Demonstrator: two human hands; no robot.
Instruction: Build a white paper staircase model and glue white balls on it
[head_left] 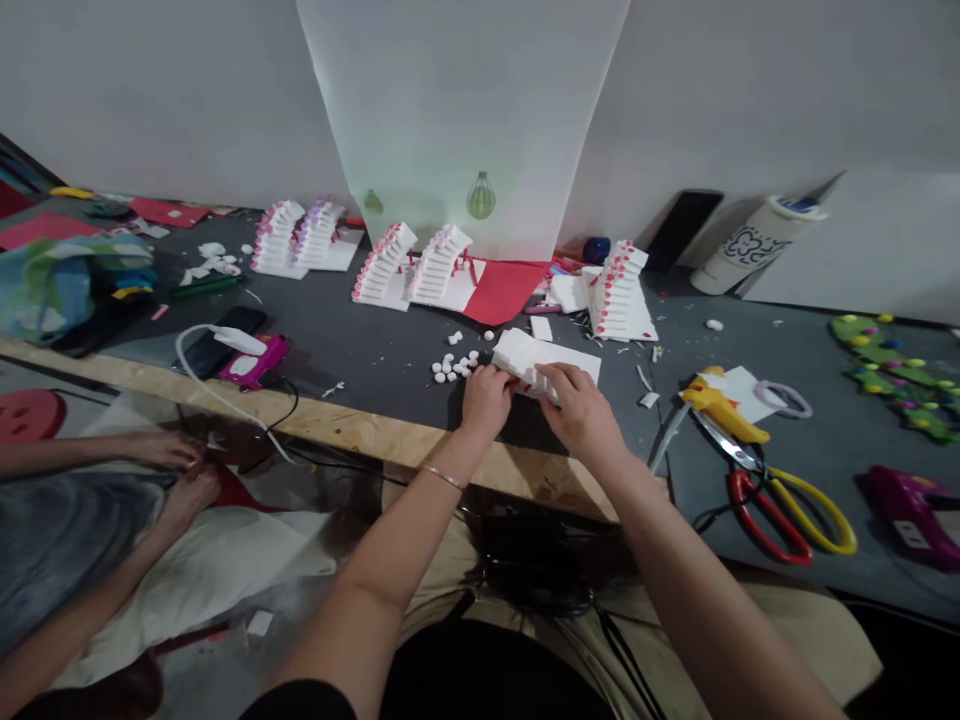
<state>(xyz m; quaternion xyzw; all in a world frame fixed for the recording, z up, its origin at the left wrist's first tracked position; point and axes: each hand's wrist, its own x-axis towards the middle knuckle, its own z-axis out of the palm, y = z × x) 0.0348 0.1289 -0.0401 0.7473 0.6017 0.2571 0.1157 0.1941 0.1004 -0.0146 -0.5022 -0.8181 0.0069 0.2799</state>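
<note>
In front of me at the table's edge sits a small white foam model (523, 350), a stepped piece on a flat white base. My left hand (487, 400) grips its near left side, fingers bent against it. The fingers of my right hand (579, 402) are closed over its near right part, and they hide some of it. A bit of red shows between the hands. Just left of the model lies a cluster of small white balls (448, 372). Behind it stand similar stepped white models with pink-red edges (386, 265).
Large scissors (772, 510) and a yellow-handled tool (724, 410) lie at right, near a cup (754, 245) and a dark phone (686, 225). A purple power strip (255, 362) with cables is at left. Another person's hands (187, 470) work below the table edge (360, 425).
</note>
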